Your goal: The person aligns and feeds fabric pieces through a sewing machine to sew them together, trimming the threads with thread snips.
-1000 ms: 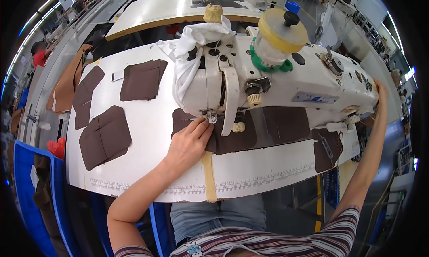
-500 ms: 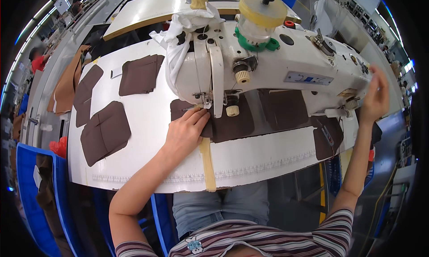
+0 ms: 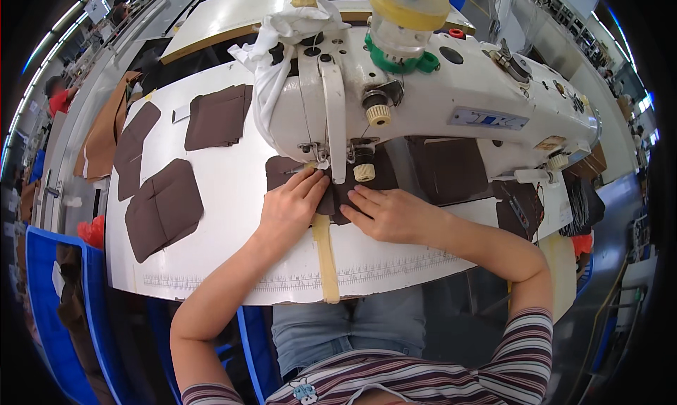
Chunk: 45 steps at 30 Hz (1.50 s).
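"Looking at the hands, what are you seeing?"

"The left hand (image 3: pixel 290 204) is lying on thin brown cloth (image 3: pixel 278 169), fingers together right beside the needle end of the white sewing machine (image 3: pixel 451 98). Whether it's pinching the cloth, I cannot tell. The right hand (image 3: pixel 391 215) is resting loosely, fingers spread, unclenched, on the brown cloth just to the right."

"How are the other pieces looking?"

"Smooth and round-cornered: one stack (image 3: pixel 217 118) is sitting far left, and a creased one (image 3: pixel 164 211) is lying nearer. A crumpled white rag (image 3: pixel 282 35) is draping over the machine's left end."

"Any containers?"

"A blue plastic bin (image 3: pixel 42 299) is standing near left, holding bunched brown cloth (image 3: pixel 72 292). A clear jar (image 3: pixel 402 35) with a yellow lid is sitting on the machine; I cannot tell what it's holding."

"And room?"

"Bare white table (image 3: pixel 233 186) is stretching between the left hand and the creased stack. Yellow tape (image 3: pixel 325 264) is running down to the near edge, and the right forearm is crossing that edge."
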Available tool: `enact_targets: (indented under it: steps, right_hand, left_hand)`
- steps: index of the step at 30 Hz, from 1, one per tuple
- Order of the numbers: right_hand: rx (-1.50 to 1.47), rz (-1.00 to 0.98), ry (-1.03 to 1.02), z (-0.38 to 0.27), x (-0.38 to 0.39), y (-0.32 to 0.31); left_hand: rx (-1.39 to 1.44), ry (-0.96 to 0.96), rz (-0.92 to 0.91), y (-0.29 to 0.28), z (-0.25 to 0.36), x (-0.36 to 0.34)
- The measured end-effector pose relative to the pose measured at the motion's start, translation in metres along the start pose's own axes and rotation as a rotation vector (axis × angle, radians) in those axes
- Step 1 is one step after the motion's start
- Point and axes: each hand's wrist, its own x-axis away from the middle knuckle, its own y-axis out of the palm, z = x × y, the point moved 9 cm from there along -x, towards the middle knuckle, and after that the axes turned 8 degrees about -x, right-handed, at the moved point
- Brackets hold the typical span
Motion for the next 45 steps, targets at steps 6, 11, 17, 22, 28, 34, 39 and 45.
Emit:
enact_targets:
  steps: [6, 11, 17, 22, 28, 34, 39, 45]
  right_hand:
    - [0.001, -0.082, 0.103, 0.003, -0.009, 0.0]
    - [-0.326, -0.066, 0.235, 0.016, -0.013, -0.005]
    - [-0.129, 0.01, 0.115, 0.011, -0.017, -0.006]
    - [-0.122, -0.08, 0.094, 0.009, -0.02, 0.0]
    - [-0.174, -0.042, 0.132, 0.006, -0.018, -0.003]
    - [-0.282, -0.026, 0.189, 0.017, -0.013, -0.001]
    - [-0.203, 0.105, 0.252, 0.023, -0.021, -0.016]
    - [-0.28, 0.122, 0.303, 0.031, -0.018, -0.001]
  left_hand:
    - [0.193, -0.119, 0.033, -0.01, -0.013, -0.006]
    - [0.302, -0.401, -0.135, 0.007, -0.038, -0.004]
    - [0.273, -0.25, -0.057, -0.002, -0.026, -0.01]
    - [0.075, -0.037, -0.015, -0.005, -0.002, -0.005]
    - [0.029, 0.01, -0.02, -0.005, 0.003, -0.004]
    - [0.063, 0.029, -0.031, -0.007, 0.0, -0.006]
    - [0.068, 0.039, -0.01, -0.008, -0.001, -0.007]
    - [0.086, 0.042, 0.008, -0.009, -0.001, -0.007]
